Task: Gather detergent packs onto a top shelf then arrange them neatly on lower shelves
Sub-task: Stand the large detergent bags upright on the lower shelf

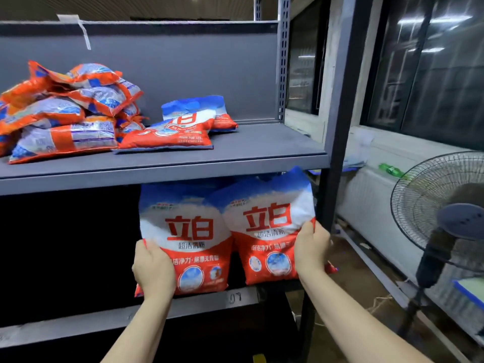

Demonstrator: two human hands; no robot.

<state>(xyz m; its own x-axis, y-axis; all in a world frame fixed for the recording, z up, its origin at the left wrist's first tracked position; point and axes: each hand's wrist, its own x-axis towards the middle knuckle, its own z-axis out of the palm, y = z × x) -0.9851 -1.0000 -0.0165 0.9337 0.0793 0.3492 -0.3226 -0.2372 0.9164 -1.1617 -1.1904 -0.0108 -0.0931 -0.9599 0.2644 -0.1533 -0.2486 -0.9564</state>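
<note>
The left hand point(154, 271) clasped the lower left corner of one upright red, white and blue plastic detergent pack point(186, 239); the right hand point(311, 247) gripped the right edge of its twin point(267, 231), apparently squaring both face-out on the grey metal lower shelf point(183, 309); above that shelf lay the heaped orange packs point(65, 113), still to sort.

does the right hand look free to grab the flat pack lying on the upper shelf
Probably not yet: the right hand grips the right upright pack on the lower shelf. The path itself looks open, since the flat pack lies near the upper shelf front edge.
</note>
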